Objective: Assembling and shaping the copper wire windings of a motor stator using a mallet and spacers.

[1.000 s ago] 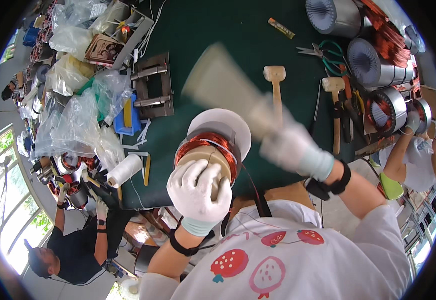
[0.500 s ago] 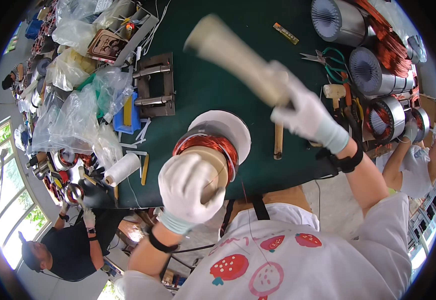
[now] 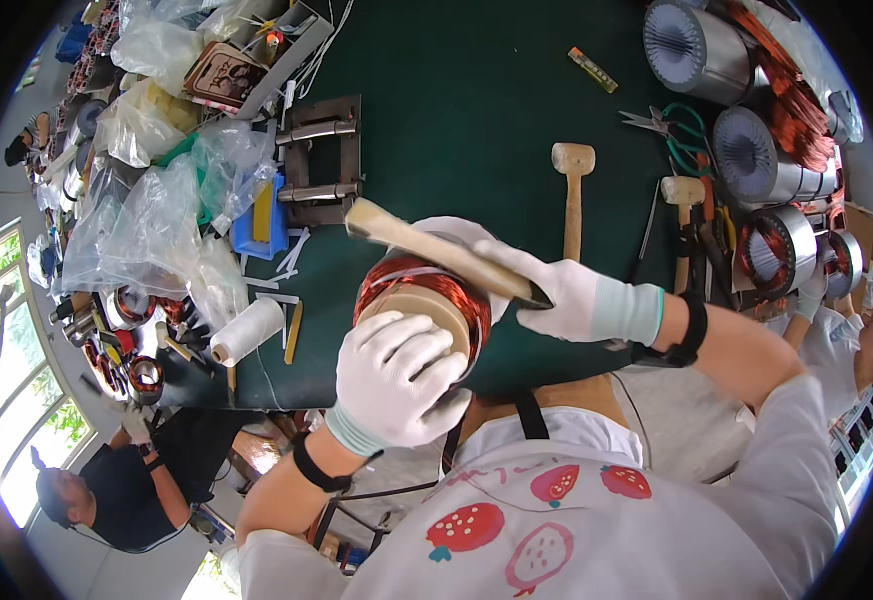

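Note:
A motor stator (image 3: 406, 272) with red-brown copper windings lies in front of me, a pale round flange at its far end. A beige round block (image 3: 426, 303) sits at its near end. My left hand (image 3: 396, 378), in a white glove, grips this block with bent fingers, its thumb on the near right side. In my gloved right hand (image 3: 566, 295) is a beige wooden-looking paddle (image 3: 421, 245). The paddle lies slantwise over the top of the windings; whether it touches them I cannot tell. It hides part of the flange.
A mallet (image 3: 573, 200) lies beyond my right hand. Further right are another mallet (image 3: 682, 190), scissors (image 3: 671, 128) and several stators (image 3: 746, 150). On the left are a metal frame (image 3: 321, 150), plastic bags (image 3: 156, 240) and a thread spool (image 3: 248, 332). Co-workers sit at both sides.
My right hand has brought the paddle down and toward me, from raised over the table to across the windings. The mallet it covered now shows. My left hand stays on the block.

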A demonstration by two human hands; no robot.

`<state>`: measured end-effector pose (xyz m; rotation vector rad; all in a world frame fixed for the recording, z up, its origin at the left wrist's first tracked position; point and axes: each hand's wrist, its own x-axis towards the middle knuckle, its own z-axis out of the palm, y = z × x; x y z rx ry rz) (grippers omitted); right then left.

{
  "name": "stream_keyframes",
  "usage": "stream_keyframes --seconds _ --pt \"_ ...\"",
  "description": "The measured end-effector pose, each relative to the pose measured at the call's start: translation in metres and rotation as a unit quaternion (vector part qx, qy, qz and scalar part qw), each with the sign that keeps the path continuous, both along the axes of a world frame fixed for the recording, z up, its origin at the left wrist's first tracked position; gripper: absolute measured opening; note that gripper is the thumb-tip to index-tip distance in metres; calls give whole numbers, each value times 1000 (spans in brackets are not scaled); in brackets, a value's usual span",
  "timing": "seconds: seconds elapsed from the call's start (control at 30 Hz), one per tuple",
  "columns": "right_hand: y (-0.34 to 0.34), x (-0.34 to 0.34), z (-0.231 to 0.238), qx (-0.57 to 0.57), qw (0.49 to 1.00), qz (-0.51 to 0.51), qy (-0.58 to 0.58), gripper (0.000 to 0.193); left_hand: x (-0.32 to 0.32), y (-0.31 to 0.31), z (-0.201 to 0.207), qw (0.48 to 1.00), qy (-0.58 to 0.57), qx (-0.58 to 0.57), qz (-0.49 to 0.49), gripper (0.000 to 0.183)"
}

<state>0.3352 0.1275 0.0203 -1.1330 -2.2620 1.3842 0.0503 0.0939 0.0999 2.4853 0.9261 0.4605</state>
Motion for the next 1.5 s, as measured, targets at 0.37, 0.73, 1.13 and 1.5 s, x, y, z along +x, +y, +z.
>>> stream_keyframes --seconds 0.37,0.73,1.13,1.5 --pt "24 0 29 -120 989 69 -53 83 16 -10 -4 985 -6 14 170 41" --pt "61 10 10 14 999 32 -24 83 4 19 0 1000 -15 -16 4 44" --pt "74 40 22 1 957 -287 47 83 19 0 -5 986 -40 -2 159 45" --pt "58 42 21 -150 871 -455 105 70 41 -21 2 965 12 -5 262 48"
